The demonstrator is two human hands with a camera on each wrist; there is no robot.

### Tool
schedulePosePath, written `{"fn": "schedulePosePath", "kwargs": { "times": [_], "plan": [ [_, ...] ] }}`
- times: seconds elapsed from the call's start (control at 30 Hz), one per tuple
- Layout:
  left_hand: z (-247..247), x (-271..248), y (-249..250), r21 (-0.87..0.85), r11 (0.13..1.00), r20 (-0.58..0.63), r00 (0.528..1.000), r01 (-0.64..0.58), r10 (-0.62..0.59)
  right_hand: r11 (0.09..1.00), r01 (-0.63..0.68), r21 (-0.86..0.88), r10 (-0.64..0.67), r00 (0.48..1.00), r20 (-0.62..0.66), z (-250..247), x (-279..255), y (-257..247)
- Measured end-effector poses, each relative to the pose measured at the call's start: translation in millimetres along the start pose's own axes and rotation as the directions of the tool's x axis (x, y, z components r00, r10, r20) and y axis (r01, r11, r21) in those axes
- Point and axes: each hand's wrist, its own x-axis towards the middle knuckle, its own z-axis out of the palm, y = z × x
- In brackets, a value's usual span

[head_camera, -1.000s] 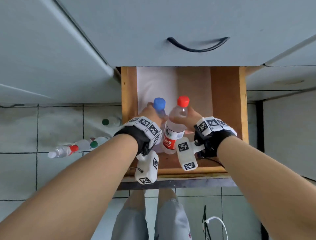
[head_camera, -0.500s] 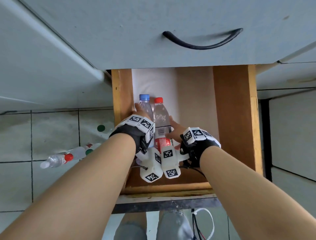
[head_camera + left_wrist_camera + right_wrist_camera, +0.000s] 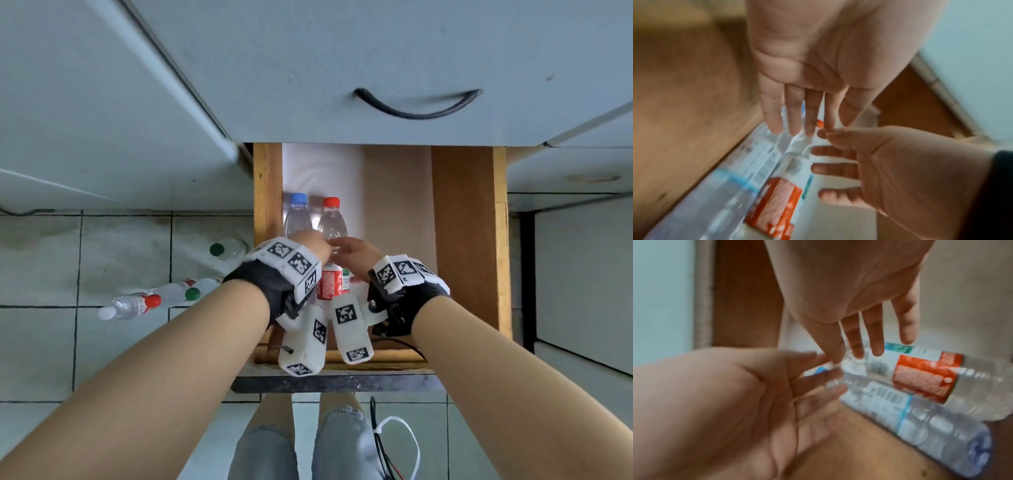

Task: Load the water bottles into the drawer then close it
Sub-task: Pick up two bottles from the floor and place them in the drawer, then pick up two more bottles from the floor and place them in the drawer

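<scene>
Two in drawer: a blue-cap bottle (image 3: 297,216) and a red-cap bottle (image 3: 331,219) are seen laid flat, side by side and touching, caps pointing far, along the left wall of the open drawer (image 3: 469,240).
Left hand: the left hand (image 3: 818,68) is held over the blue-cap bottle with fingers straight and spread, nothing grasped; whether the fingertips touch the plastic cannot be told through the blur.
Right hand: the right hand (image 3: 851,288) is likewise released, fingers extended just above the neck of the red-cap bottle, with no grip shown.
Done so far: two bottles are judged to be placed, resting on the white liner (image 3: 322,171) at the drawer's left.
Left to do: more bottles are seen on the tiled floor (image 3: 120,253), left of the drawer, and the drawer is not yet closed.
Floor count: one upright green-cap bottle (image 3: 224,249) near the drawer; a lying cluster (image 3: 161,298) nearer, in which a red cap, a green cap and a white end are made out, so perhaps three, though overlap prevents a sure count.
Drawer count: one open, wood-lined, with bare room at its right; one closed drawer front with a black handle (image 3: 416,104) above it.
Hands count: two, both wearing marker-tagged wrist rigs.
</scene>
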Motion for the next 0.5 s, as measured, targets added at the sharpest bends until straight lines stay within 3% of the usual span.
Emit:
{"fn": "schedulePosePath", "kwargs": {
  "times": [0.1, 0.2, 0.33, 0.5],
  "plan": [
    [-19, -37, -8, -0.211, 0.964, -0.135, 0.981, -0.164, 0.138, 0.984, 0.174, 0.027, -0.173, 0.984, -0.039, 2, -31, -31],
    [-42, -82, -31, -0.345, 0.889, -0.359, 0.917, -0.301, 0.171, 0.942, 0.335, 0.011, -0.334, 0.942, -0.029, 12, -65, -70],
    [-62, -116, -80, -0.428, 0.817, -0.565, 0.82, -0.386, 0.091, 0.888, 0.458, 0.032, -0.456, 0.888, -0.058, 56, -89, -116],
    [-78, -146, -177, -0.453, 0.81, -0.656, 0.755, -0.372, -0.019, 0.886, 0.462, 0.04, -0.463, 0.886, 0.031, 146, -84, -148]
  ]
}}
